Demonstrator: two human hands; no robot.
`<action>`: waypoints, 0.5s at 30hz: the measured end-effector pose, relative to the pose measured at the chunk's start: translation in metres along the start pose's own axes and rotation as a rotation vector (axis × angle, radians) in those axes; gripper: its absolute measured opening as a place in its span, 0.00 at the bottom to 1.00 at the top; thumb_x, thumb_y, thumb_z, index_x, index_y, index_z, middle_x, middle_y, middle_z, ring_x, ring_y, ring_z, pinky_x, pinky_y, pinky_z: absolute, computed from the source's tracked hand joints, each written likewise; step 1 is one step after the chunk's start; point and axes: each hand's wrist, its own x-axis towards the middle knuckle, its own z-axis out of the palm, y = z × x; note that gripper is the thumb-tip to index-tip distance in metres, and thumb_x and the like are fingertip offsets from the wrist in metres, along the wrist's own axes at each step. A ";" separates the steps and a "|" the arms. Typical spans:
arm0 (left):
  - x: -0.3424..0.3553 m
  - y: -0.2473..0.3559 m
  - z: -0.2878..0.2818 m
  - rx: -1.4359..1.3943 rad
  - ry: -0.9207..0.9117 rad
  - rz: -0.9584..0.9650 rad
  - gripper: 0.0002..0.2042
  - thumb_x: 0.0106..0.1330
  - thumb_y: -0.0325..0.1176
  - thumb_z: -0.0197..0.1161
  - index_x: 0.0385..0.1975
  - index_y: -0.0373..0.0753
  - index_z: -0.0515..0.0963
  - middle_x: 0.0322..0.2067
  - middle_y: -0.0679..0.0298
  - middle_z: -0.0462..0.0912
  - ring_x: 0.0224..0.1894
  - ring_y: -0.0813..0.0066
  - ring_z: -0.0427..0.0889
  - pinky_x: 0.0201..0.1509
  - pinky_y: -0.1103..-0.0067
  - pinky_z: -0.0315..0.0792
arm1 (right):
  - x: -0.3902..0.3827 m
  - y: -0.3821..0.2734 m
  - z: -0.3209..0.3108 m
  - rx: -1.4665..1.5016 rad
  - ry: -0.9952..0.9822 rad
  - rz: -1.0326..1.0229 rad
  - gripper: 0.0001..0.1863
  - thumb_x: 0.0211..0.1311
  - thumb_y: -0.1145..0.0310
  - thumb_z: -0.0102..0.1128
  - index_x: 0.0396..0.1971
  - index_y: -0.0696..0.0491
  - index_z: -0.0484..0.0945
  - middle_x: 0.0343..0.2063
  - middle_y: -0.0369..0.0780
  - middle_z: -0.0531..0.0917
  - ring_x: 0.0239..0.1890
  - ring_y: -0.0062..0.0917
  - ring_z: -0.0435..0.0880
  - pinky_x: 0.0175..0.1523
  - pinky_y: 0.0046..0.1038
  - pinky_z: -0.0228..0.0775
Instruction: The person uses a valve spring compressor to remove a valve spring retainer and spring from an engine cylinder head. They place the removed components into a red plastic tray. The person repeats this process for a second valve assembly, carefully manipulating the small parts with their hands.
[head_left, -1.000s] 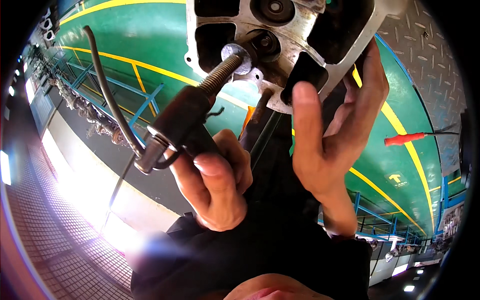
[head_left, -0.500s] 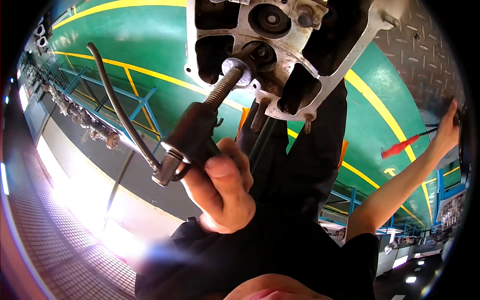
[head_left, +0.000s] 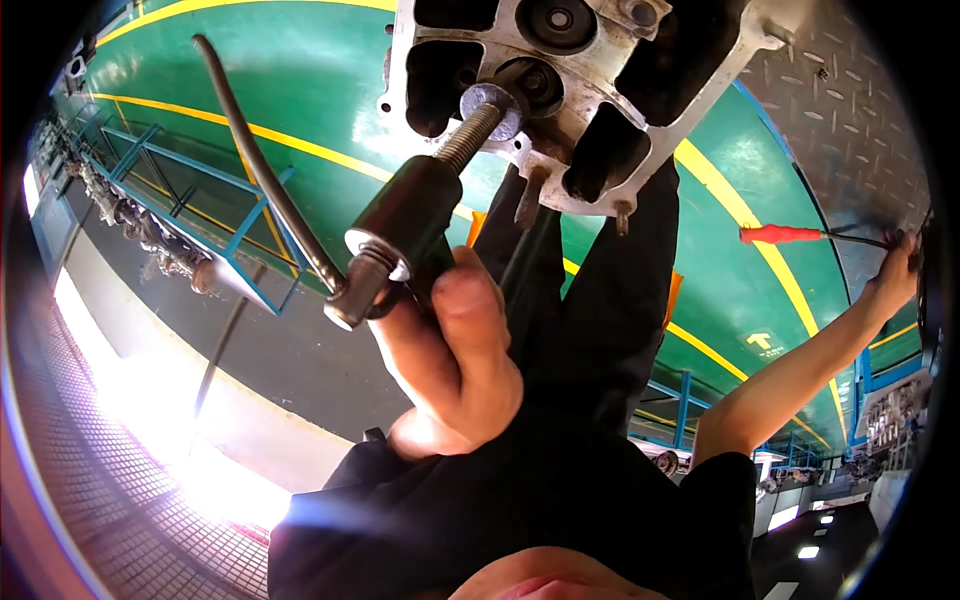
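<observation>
My left hand is wrapped round the dark, thick barrel of a screw-type valve spring compressor, below its threaded rod. The rod's round metal foot is against or very close to a cylinder head with dark ports, valve pockets and studs. A long bent bar crosses the screw end. At the far right, my right hand appears closed on the thin dark shaft of a red-handled tool, handle pointing left. Its fingertips are partly lost at the dark rim.
A tread-plate metal surface lies at the upper right, beside my right hand. Green floor with yellow lines spreads below. Blue metal frames stand at the left, with several greasy metal parts along them.
The red handle has swung up to nearly level near my right hand. The cylinder head and compressor appear slightly higher and further right, with my left hand still on the barrel.
</observation>
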 end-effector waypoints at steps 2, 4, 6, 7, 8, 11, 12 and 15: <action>-0.003 0.004 -0.003 0.001 -0.026 -0.052 0.24 0.77 0.38 0.49 0.67 0.31 0.55 0.46 0.54 0.76 0.17 0.87 0.60 0.17 0.87 0.51 | -0.009 -0.026 0.001 0.239 -0.022 0.060 0.16 0.66 0.69 0.62 0.48 0.64 0.76 0.29 0.43 0.82 0.31 0.26 0.79 0.38 0.25 0.71; -0.009 0.003 -0.009 0.044 -0.012 -0.134 0.24 0.76 0.34 0.52 0.65 0.28 0.58 0.45 0.56 0.77 0.27 0.83 0.66 0.28 0.86 0.60 | -0.016 -0.052 -0.004 0.408 -0.107 0.039 0.11 0.67 0.73 0.59 0.45 0.63 0.75 0.26 0.40 0.79 0.28 0.24 0.74 0.34 0.24 0.66; -0.013 0.004 -0.009 0.177 -0.013 -0.120 0.25 0.75 0.32 0.54 0.65 0.26 0.58 0.46 0.55 0.75 0.33 0.78 0.69 0.35 0.83 0.65 | -0.044 -0.098 0.001 0.520 -0.167 0.009 0.01 0.68 0.78 0.55 0.34 0.59 0.73 0.21 0.36 0.69 0.22 0.19 0.63 0.27 0.22 0.54; -0.014 0.006 -0.009 0.241 -0.019 -0.113 0.25 0.74 0.31 0.55 0.65 0.26 0.58 0.46 0.55 0.73 0.35 0.75 0.71 0.38 0.82 0.67 | -0.066 -0.126 0.007 0.498 -0.121 0.026 0.06 0.68 0.79 0.54 0.29 0.57 0.70 0.19 0.34 0.65 0.20 0.18 0.58 0.24 0.21 0.49; -0.014 0.005 -0.008 0.261 -0.016 -0.083 0.24 0.75 0.32 0.55 0.65 0.28 0.58 0.41 0.58 0.71 0.32 0.77 0.68 0.34 0.83 0.63 | -0.087 -0.153 0.014 0.477 -0.078 0.043 0.11 0.68 0.81 0.53 0.24 0.54 0.68 0.17 0.32 0.60 0.18 0.16 0.54 0.21 0.20 0.44; -0.008 0.001 -0.001 0.310 -0.015 0.009 0.22 0.76 0.37 0.52 0.64 0.34 0.60 0.26 0.67 0.66 0.20 0.85 0.60 0.22 0.85 0.52 | -0.114 -0.178 -0.016 0.257 -0.010 0.003 0.09 0.68 0.76 0.59 0.26 0.58 0.73 0.16 0.31 0.63 0.18 0.13 0.56 0.22 0.20 0.44; -0.007 0.000 0.001 0.326 -0.025 0.043 0.21 0.77 0.39 0.51 0.63 0.36 0.60 0.21 0.70 0.64 0.16 0.87 0.57 0.19 0.86 0.49 | -0.128 -0.188 -0.026 0.148 0.058 -0.031 0.06 0.67 0.75 0.61 0.31 0.61 0.76 0.17 0.31 0.65 0.19 0.13 0.57 0.23 0.20 0.45; -0.008 0.008 0.003 0.392 -0.015 -0.023 0.22 0.75 0.37 0.55 0.62 0.32 0.62 0.23 0.66 0.67 0.19 0.83 0.61 0.21 0.84 0.54 | -0.162 -0.222 -0.063 0.003 0.152 -0.122 0.12 0.67 0.74 0.61 0.43 0.67 0.78 0.20 0.34 0.70 0.21 0.14 0.61 0.25 0.19 0.48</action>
